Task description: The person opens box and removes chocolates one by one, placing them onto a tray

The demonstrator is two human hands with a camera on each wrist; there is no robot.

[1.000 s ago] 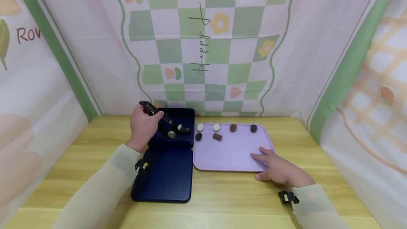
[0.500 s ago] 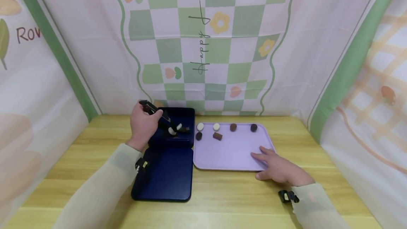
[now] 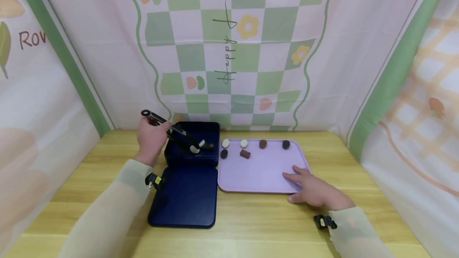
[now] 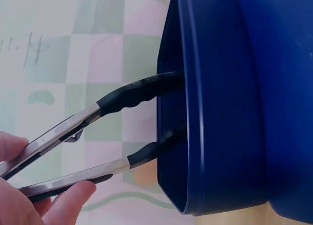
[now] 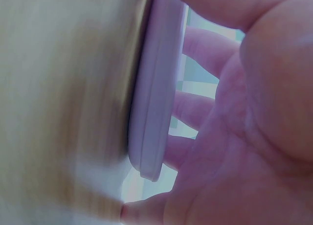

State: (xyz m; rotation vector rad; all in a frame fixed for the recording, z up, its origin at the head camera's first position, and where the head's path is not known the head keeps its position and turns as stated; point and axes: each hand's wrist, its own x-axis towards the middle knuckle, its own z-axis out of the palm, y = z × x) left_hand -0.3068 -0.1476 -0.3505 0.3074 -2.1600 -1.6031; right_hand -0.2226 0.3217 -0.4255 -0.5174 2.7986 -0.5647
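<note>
My left hand (image 3: 151,138) grips black-and-silver tongs (image 4: 73,132) near their hinged end. Their tips reach down into a dark blue box (image 3: 211,130), beside a whitish round piece (image 3: 195,149); whether they touch it I cannot tell. The left wrist view shows the tongs' arms spread apart, with the tips hidden behind the box wall. Another white piece (image 3: 202,143) and a dark brown piece (image 3: 208,146) lie in the box. My right hand (image 3: 311,188), fingers spread, rests on the front right corner of a lilac tray (image 3: 258,178).
On the tray stand two white rounds (image 3: 244,143), a brown round (image 3: 263,144), dark rounds (image 3: 285,144) and a brown block (image 3: 245,154). A dark blue lid (image 3: 184,198) lies flat in front of the box. Patterned fabric (image 3: 229,51) hangs behind the wooden table (image 3: 258,226).
My left hand has shifted left and slightly up, and the tongs now slant lower across the box. The whitish piece by their tips has moved slightly. My right hand has stayed still.
</note>
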